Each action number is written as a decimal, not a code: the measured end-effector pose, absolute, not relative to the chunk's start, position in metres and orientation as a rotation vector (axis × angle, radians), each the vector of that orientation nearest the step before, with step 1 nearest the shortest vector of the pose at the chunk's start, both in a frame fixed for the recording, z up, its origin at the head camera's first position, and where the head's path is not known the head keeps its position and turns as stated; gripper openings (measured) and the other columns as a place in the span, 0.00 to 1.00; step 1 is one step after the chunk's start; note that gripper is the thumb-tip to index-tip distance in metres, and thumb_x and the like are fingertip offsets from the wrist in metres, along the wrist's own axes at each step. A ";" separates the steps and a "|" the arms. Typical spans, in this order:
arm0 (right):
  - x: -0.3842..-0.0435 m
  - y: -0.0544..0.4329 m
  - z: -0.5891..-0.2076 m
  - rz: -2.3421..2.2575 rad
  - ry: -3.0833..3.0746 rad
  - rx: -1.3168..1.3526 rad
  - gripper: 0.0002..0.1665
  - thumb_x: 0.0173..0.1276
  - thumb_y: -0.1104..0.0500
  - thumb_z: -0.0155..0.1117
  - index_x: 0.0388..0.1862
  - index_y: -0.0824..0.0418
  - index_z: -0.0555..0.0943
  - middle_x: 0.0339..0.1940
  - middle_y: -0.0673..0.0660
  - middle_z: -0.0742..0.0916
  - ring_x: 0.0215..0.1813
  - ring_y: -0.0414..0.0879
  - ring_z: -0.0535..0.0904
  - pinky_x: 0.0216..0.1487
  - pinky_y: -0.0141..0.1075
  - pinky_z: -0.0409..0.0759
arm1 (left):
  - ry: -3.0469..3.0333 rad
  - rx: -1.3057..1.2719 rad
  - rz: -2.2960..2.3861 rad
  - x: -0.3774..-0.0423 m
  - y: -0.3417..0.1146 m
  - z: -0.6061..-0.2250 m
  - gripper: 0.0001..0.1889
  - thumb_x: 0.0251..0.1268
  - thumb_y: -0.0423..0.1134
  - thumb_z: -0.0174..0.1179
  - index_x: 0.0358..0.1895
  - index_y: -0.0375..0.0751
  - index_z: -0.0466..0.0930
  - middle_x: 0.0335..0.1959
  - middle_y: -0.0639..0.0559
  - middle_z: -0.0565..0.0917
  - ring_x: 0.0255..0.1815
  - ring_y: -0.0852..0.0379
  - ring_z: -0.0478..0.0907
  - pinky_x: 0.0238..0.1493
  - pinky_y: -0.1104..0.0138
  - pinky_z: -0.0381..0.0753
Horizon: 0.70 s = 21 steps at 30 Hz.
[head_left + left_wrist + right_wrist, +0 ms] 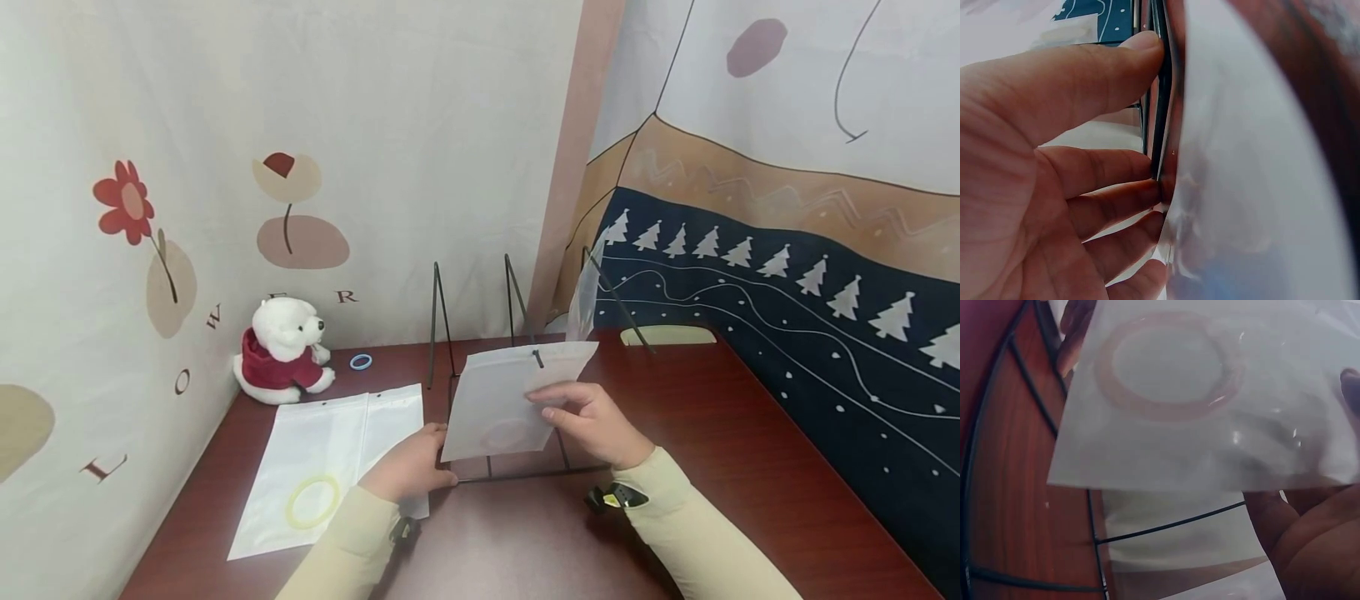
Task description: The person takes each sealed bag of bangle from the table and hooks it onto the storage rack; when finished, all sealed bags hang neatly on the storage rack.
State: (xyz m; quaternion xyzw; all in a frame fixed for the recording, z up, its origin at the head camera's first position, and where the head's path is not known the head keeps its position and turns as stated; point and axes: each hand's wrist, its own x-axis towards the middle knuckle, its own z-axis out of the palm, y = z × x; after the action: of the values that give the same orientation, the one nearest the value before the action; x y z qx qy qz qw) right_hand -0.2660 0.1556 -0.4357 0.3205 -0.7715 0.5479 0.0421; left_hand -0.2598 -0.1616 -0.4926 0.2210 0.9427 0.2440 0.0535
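Note:
A translucent white bag (498, 408) hangs tilted on the front prong of a black wire rack (525, 475). Inside it a pink ring (1166, 409) shows through the plastic near the bottom. My right hand (596, 421) pinches the bag at its right edge, with fingers on both faces. At the rack's left side, my left hand (412, 462) grips the frame; in the left wrist view its thumb (1110, 72) and fingertips meet the black wire. Under and beside the left forearm lie flat white bags (300, 442), one with a yellow ring (312, 502) in or on it.
A white plush bear (285, 350) in a red coat sits at the back left, with a small blue ring (361, 362) beside it. Upright rack wires (435, 325) rise behind the bag. A clear bag (585, 292) hangs at the right prong, near a pale green flat piece (667, 335).

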 end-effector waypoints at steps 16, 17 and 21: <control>-0.277 0.163 -0.447 1.652 -2.551 1.392 0.15 0.73 0.67 0.68 0.56 0.63 0.90 0.54 0.57 0.92 0.57 0.39 0.87 0.61 0.34 0.85 | 2.908 0.719 0.644 -0.258 -0.161 -0.491 0.31 0.58 0.36 0.74 0.65 0.29 0.80 0.67 0.33 0.79 0.67 0.37 0.80 0.71 0.47 0.78; -0.278 0.163 -0.447 1.652 -2.555 1.407 0.15 0.73 0.66 0.68 0.56 0.64 0.90 0.54 0.57 0.92 0.57 0.39 0.87 0.61 0.35 0.85 | 2.902 0.688 0.651 -0.259 -0.160 -0.491 0.31 0.58 0.37 0.73 0.66 0.28 0.80 0.68 0.33 0.78 0.68 0.36 0.79 0.72 0.47 0.78; -0.279 0.166 -0.448 1.639 -2.598 1.367 0.16 0.73 0.65 0.68 0.57 0.62 0.90 0.55 0.56 0.92 0.57 0.40 0.87 0.59 0.33 0.85 | 2.891 0.613 0.646 -0.260 -0.159 -0.493 0.34 0.58 0.39 0.72 0.68 0.27 0.78 0.71 0.32 0.76 0.71 0.35 0.77 0.73 0.47 0.76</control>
State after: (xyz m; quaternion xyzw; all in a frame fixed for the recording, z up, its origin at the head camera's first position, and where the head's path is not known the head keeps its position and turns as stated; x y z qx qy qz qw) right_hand -0.2790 0.1655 -0.4478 0.4042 -0.7679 0.4846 -0.1100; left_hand -0.2601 -0.1594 -0.4929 0.2022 0.9541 0.2132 0.0580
